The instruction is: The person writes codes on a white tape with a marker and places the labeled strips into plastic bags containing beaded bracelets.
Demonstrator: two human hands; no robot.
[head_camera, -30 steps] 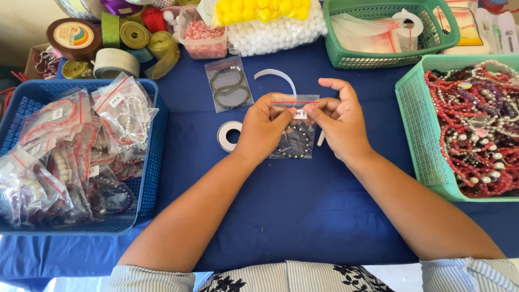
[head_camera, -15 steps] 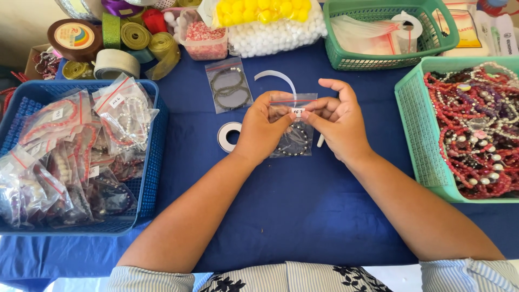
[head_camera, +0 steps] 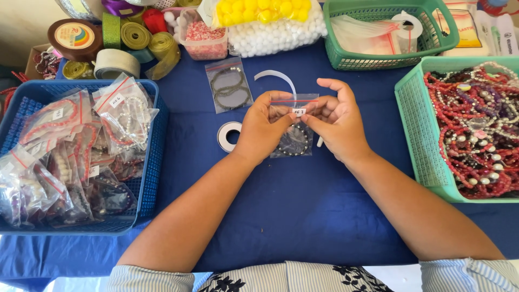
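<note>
Here the left hand (head_camera: 265, 130) pinched the left side of a small clear zip bag (head_camera: 294, 127) holding a dark bead bracelet (head_camera: 294, 143), the bag lying between both hands above the middle of the blue desk (head_camera: 303, 211). The bag's long axis ran near to far, its red seal strip at the far end. On the right, the right hand (head_camera: 338, 127) gripped the bag's right edge, equally near, fingertips meeting at a small white label (head_camera: 299, 112).

On the worktop (head_camera: 303, 216), a bagged-bracelet basket (head_camera: 154, 162) lies left of the left hand (head_camera: 265, 127), a bead basket (head_camera: 419, 135) right of the right hand (head_camera: 338, 121), another pouch (head_camera: 230, 84) behind them.
</note>
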